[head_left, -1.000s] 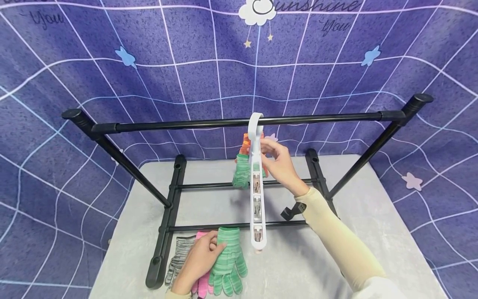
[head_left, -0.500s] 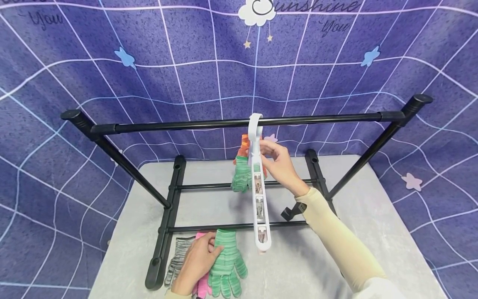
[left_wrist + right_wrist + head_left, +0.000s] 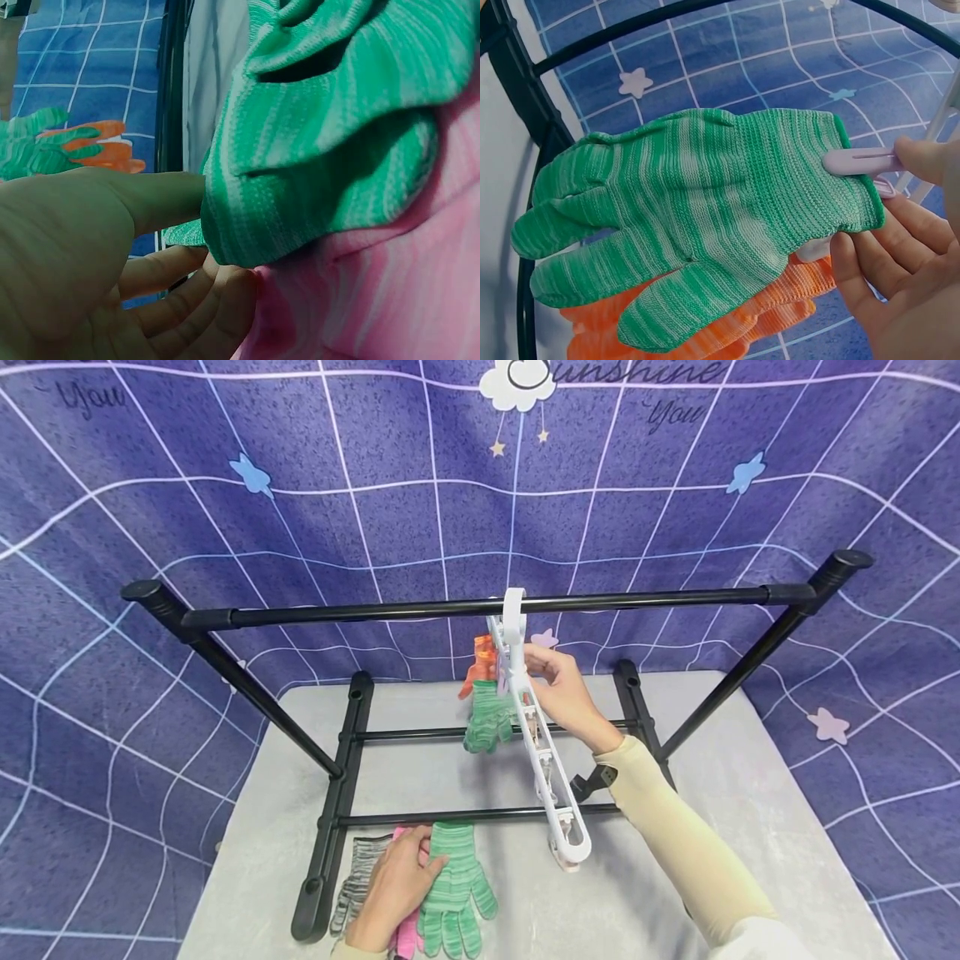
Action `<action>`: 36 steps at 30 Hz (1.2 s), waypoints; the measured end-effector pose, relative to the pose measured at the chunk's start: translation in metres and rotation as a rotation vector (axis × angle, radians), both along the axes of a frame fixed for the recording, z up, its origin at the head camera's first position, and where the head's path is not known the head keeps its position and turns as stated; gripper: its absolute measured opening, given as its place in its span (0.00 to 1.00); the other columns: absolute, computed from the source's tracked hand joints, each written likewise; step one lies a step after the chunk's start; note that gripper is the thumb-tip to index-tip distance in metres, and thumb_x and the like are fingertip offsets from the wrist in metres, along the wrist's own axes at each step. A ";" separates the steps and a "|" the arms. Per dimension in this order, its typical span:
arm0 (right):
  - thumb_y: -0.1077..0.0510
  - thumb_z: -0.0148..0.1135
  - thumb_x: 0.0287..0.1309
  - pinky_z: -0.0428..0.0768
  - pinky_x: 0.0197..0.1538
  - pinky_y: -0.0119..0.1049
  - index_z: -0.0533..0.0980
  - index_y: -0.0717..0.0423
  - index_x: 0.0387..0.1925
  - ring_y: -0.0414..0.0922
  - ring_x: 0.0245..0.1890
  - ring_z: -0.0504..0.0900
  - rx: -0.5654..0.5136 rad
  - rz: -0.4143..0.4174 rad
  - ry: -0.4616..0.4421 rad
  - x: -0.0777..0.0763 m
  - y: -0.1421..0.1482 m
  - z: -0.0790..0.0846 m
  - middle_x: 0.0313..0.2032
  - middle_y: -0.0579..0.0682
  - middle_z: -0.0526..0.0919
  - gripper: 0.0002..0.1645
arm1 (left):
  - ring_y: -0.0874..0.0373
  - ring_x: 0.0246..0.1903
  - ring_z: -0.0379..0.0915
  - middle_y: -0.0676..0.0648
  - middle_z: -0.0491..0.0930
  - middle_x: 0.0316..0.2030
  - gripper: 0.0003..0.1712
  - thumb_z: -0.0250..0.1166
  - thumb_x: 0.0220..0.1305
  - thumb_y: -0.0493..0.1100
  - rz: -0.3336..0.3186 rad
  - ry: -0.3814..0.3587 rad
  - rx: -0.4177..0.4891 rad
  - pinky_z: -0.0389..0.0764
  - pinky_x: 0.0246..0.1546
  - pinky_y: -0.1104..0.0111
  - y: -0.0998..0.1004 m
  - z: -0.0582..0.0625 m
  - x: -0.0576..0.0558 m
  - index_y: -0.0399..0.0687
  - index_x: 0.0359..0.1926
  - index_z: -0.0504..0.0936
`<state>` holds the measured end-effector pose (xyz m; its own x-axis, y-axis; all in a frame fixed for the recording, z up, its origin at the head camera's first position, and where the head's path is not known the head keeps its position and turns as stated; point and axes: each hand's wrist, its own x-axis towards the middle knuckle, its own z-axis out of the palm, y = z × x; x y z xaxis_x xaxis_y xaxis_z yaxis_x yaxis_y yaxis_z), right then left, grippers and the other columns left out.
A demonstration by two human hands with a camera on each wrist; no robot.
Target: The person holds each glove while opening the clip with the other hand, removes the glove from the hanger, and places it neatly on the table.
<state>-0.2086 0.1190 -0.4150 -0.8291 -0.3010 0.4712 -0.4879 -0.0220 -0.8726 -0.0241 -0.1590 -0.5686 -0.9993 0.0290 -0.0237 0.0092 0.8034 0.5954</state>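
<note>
In the head view my left hand (image 3: 399, 878) lies over the gloves at the lower left. Its thumb and fingers pinch the cuff of a green-and-white striped knit glove (image 3: 277, 199), which overlaps a pink glove (image 3: 375, 307). My right hand (image 3: 566, 695) is beside a white clip hanger (image 3: 549, 768) hooked over the black bar. In the right wrist view it pinches the end of a lilac clip (image 3: 861, 161), whose tip lies over the cuff of a hanging green glove (image 3: 682, 195). Behind that one hangs an orange glove (image 3: 810, 279).
The black rack's top bar (image 3: 360, 612) spans the view, with a post on each side and lower rails (image 3: 420, 818) above the grey table (image 3: 600, 910). A grey striped glove (image 3: 367, 857) lies left of the pink one. A purple patterned curtain (image 3: 660, 527) stands behind.
The hanger's near end has swung to the right, and the hanging green and orange gloves have shifted left. Both hands have stayed almost in place.
</note>
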 end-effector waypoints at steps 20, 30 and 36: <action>0.68 0.66 0.64 0.82 0.62 0.37 0.82 0.72 0.56 0.40 0.46 0.88 0.015 0.001 0.010 0.000 0.002 -0.001 0.46 0.68 0.89 0.19 | 0.59 0.33 0.74 0.54 0.78 0.36 0.27 0.84 0.55 0.46 0.000 -0.017 -0.084 0.78 0.32 0.59 0.003 -0.003 -0.002 0.47 0.53 0.83; 0.67 0.66 0.63 0.83 0.61 0.38 0.82 0.73 0.56 0.40 0.46 0.89 0.015 0.013 0.025 -0.001 0.001 -0.002 0.46 0.69 0.89 0.20 | 0.52 0.40 0.82 0.50 0.82 0.40 0.23 0.80 0.62 0.48 0.068 -0.047 -0.086 0.85 0.43 0.51 0.000 0.015 0.001 0.42 0.52 0.86; 0.69 0.67 0.65 0.83 0.61 0.38 0.81 0.72 0.57 0.44 0.48 0.90 0.011 0.016 0.013 0.000 -0.001 0.000 0.48 0.67 0.89 0.20 | 0.56 0.35 0.80 0.51 0.82 0.36 0.18 0.79 0.64 0.50 0.065 -0.032 -0.078 0.84 0.38 0.54 -0.006 0.034 0.000 0.45 0.48 0.87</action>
<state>-0.2084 0.1185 -0.4153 -0.8178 -0.3198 0.4785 -0.4989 -0.0205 -0.8664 -0.0242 -0.1645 -0.5348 -0.9977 -0.0387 -0.0553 -0.0622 0.8455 0.5304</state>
